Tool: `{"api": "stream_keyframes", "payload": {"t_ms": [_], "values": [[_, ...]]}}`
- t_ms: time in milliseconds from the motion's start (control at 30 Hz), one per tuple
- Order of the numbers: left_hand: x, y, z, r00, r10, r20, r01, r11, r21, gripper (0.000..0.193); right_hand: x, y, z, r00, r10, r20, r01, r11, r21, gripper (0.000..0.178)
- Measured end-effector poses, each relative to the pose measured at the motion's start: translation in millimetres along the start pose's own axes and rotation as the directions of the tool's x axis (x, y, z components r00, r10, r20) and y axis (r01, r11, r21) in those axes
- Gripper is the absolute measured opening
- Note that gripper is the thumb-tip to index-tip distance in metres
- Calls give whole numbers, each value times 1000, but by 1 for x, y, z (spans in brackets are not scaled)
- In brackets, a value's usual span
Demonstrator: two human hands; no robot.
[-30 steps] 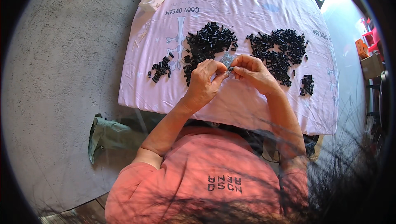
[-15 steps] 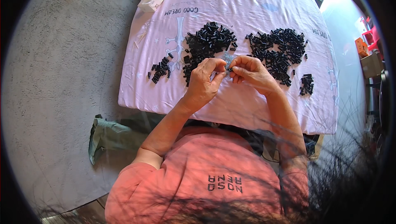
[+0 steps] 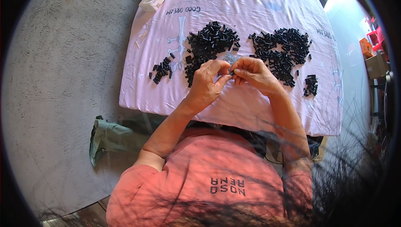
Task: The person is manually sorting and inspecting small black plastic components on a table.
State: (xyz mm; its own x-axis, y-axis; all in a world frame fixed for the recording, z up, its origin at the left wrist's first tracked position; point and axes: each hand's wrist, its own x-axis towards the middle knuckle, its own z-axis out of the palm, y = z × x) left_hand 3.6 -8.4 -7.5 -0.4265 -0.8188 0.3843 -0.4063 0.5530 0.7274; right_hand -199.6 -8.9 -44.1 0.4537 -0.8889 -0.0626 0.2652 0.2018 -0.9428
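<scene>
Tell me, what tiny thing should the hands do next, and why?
Maybe the left hand should gently steady the small black piece, because the right hand seems to pinch it and the two hands nearly meet right there, over the pink cloth. Whether the left holds anything is too small to see.

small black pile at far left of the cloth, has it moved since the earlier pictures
No, the small black pile keeps its place beside the printed figure on the cloth.
</scene>
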Motion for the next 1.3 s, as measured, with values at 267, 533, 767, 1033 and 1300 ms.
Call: {"api": "stream_keyframes", "payload": {"t_ms": [267, 533, 767, 1033, 1300], "values": [[2, -3, -13, 997, -73, 31, 73, 997, 7, 18, 0, 2, -1, 1000, -2, 1, 2, 999, 39, 13], [-20, -18, -35, 964, 43, 264, -128, 940, 316, 11, -1, -5, -1, 993, 35, -110, -31, 999, 36, 14], [-23, -17, -33, 952, 0, 306, -123, 916, 382, 6, -1, -3, -3, 993, 6, -121, -4, 1000, 14, 14], [-19, -17, -22, 962, 15, 271, -151, 859, 489, 7, 0, 0, -6, 989, 6, -148, -4, 1000, 14, 13], [-8, -3, -16, 998, -56, 43, 53, 996, 65, 11, 1, 0, -2, 992, 23, -120, -20, 999, 29, 13]]}}
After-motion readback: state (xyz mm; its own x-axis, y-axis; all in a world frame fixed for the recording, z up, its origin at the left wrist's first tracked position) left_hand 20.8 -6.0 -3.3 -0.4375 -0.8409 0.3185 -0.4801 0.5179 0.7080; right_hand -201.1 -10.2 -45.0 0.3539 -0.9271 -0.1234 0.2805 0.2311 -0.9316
